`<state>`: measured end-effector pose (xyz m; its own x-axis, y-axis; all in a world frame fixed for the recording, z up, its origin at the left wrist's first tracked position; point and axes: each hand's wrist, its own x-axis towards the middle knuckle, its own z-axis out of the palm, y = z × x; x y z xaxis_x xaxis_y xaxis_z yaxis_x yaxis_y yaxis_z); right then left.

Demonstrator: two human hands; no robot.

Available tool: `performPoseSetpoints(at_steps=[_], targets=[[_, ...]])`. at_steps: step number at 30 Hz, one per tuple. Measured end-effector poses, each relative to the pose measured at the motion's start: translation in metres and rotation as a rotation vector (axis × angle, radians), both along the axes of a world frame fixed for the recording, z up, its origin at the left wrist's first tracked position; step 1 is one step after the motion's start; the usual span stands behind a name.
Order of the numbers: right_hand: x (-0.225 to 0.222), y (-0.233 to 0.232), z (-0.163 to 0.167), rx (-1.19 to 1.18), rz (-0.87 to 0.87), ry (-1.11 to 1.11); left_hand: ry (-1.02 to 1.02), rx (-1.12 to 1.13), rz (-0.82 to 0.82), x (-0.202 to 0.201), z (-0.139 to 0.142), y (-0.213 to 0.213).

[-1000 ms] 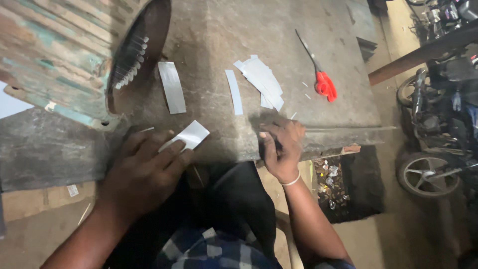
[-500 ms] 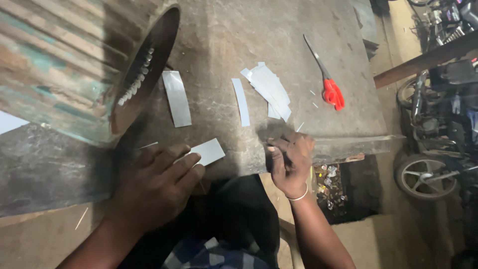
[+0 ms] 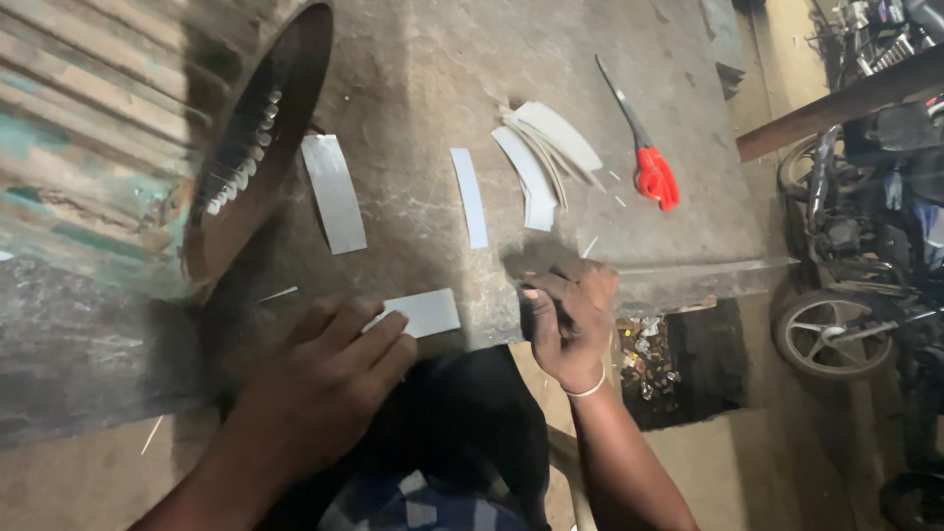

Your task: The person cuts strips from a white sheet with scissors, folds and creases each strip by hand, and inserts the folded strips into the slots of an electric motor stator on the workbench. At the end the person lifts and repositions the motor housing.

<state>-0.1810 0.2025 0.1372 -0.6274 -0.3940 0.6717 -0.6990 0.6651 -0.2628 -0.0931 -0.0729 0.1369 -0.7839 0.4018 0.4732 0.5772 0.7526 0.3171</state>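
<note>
My left hand (image 3: 329,379) lies flat on the near edge of a grey workbench (image 3: 413,59), its fingertips pressing a small white paper piece (image 3: 425,313) onto the surface. My right hand (image 3: 570,320) is closed at the bench's front edge, fingers curled round something dark that I cannot make out. A narrow white strip (image 3: 470,197) and a wider strip (image 3: 334,192) lie further out. A stack of curved white strips (image 3: 543,157) sits beyond my right hand. Red-handled scissors (image 3: 644,147) lie to the stack's right.
A large ribbed motor housing (image 3: 118,128) with an open round end (image 3: 258,147) fills the left of the bench. A motorcycle (image 3: 865,256) stands on the floor at right, beside a box of small scrap parts (image 3: 644,359). A wooden beam (image 3: 846,98) crosses the upper right.
The view has shifted slightly. My left hand has slid a little along the white piece; my right hand stays closed at the bench edge.
</note>
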Motion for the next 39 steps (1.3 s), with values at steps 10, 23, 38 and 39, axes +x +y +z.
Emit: performPoseSetpoints(at_steps=[10,23,38,39], targets=[[0.006,0.006,0.009,-0.039,0.070,0.030,0.029,-0.068,0.061,0.006,0.014,0.057],[0.018,0.002,0.030,0.080,0.247,-0.137,0.108,0.008,0.121,0.014,0.002,0.077],[0.004,0.000,0.038,0.265,0.288,-0.385,0.256,-0.068,0.159,0.003,-0.021,0.078],[0.001,-0.001,0.037,0.271,0.275,-0.379,0.249,-0.066,0.161,0.002,-0.023,0.078]])
